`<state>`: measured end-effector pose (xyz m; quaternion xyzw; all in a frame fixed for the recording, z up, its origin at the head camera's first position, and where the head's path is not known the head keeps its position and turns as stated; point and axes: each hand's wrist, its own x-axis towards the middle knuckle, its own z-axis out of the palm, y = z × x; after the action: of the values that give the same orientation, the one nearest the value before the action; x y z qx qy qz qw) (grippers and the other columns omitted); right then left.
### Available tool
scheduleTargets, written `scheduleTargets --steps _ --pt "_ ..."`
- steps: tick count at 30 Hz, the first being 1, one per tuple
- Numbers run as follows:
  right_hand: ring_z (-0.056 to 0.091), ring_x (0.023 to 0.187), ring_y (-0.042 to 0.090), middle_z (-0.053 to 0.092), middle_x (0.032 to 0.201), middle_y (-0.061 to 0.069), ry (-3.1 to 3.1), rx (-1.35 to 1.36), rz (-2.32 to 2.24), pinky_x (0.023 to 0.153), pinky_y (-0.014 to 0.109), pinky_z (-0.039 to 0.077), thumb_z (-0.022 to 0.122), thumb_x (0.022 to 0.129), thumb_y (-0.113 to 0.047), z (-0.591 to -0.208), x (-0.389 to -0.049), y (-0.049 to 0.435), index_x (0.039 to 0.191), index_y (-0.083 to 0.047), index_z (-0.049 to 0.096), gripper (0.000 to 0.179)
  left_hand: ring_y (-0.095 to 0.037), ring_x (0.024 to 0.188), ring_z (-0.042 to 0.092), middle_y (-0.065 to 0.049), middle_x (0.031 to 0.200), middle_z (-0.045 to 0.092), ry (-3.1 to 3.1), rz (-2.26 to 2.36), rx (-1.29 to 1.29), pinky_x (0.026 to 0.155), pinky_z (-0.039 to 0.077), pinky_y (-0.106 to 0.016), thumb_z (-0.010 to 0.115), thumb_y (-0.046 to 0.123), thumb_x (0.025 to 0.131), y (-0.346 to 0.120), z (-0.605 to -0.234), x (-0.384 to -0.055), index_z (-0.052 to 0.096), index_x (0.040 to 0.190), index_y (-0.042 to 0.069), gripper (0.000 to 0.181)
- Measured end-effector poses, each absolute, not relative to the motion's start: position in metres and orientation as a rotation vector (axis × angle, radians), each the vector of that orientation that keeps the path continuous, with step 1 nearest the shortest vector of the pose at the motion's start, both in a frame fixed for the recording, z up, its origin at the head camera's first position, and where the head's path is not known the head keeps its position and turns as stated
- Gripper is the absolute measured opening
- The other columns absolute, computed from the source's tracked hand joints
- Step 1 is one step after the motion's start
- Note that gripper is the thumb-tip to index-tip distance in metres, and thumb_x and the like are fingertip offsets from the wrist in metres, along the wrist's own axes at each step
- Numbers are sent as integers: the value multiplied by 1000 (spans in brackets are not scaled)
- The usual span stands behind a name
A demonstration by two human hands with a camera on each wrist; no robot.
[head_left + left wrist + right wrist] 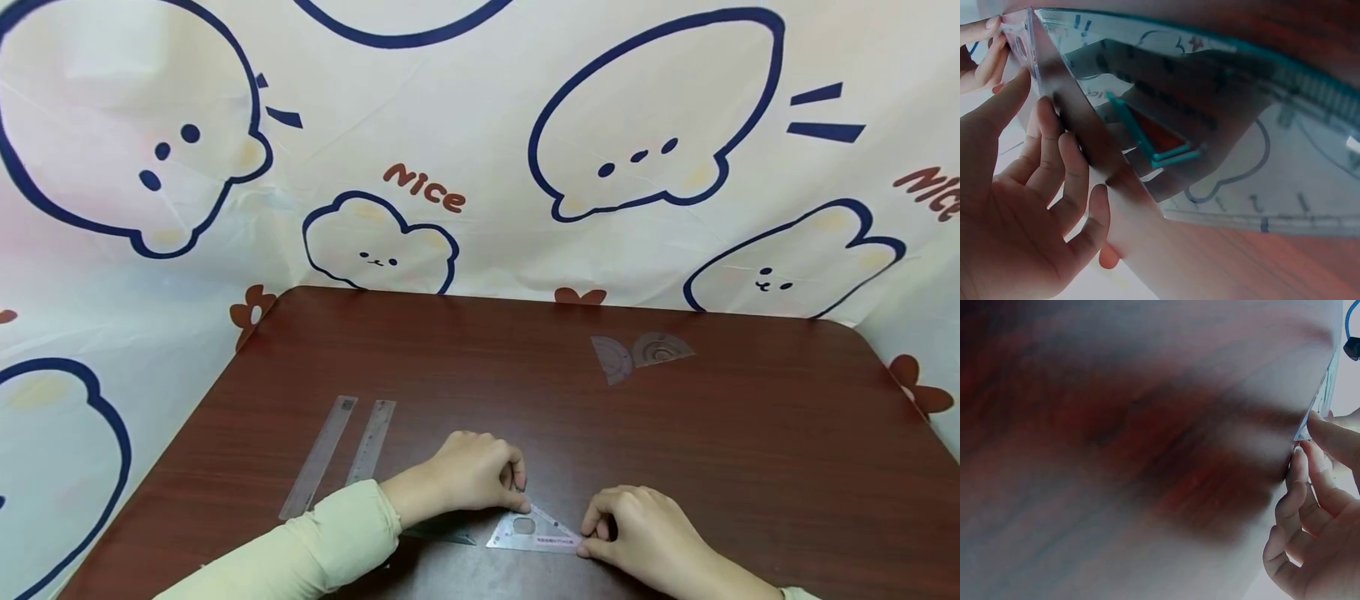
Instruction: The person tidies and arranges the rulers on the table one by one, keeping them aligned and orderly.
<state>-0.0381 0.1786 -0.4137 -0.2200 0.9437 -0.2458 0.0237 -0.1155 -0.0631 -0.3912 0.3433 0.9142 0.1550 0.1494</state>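
A small clear triangular set square (523,540) with printed lettering and a cut-out lies between my two hands. At its upper corner, the thumb and fingertips of my left hand (474,471) pinch the plastic. My right hand (648,529) grips the right-hand corner between thumb and forefinger. In the right wrist view the set square (1321,394) shows nearly edge-on at the fingertips of that hand (1325,519). Partly hidden under my left forearm is a green-tinted set square (450,531). It looks large in the left wrist view, with a triangular cut-out and the hand's reflection on it.
Two clear straight rulers, one longer (318,458) and one shorter (371,442), lie at the left, the shorter partly behind my sleeve (352,525). Two clear protractors (612,360) lie toward the back right of the brown table (750,433). A cartoon-printed curtain (495,125) encloses the table.
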Motion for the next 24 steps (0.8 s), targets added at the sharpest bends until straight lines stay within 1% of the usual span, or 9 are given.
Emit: scheduleTargets --steps 5,15,20,24 --pt "40 59 -7 44 65 -25 2923 -662 -770 54 22 37 88 72 -36 -414 -39 175 70 -38 62 26 5 57 48 24 62 51 2633 440 995 66 40 -24 80 47 80 -67 -392 -118 63 76 32 23" --pt "42 60 -7 45 66 -26 2902 -628 -774 54 22 37 87 73 -36 -411 -39 179 72 -37 62 25 5 58 49 25 63 51 2614 447 1007 65 40 -24 79 46 82 -64 -390 -118 65 78 32 20" --pt "43 60 -8 45 66 -28 2940 -640 -792 54 22 39 87 73 -31 -407 -41 180 72 -36 63 24 5 57 49 24 62 52 2613 490 1033 62 40 -24 78 42 84 -63 -389 -121 66 80 31 17" --pt "43 60 -8 46 67 -28 2965 -636 -804 53 22 39 85 76 -27 -403 -43 180 72 -35 63 24 6 59 50 25 64 53 2617 523 1063 63 42 -24 77 40 86 -62 -389 -124 67 81 31 14"
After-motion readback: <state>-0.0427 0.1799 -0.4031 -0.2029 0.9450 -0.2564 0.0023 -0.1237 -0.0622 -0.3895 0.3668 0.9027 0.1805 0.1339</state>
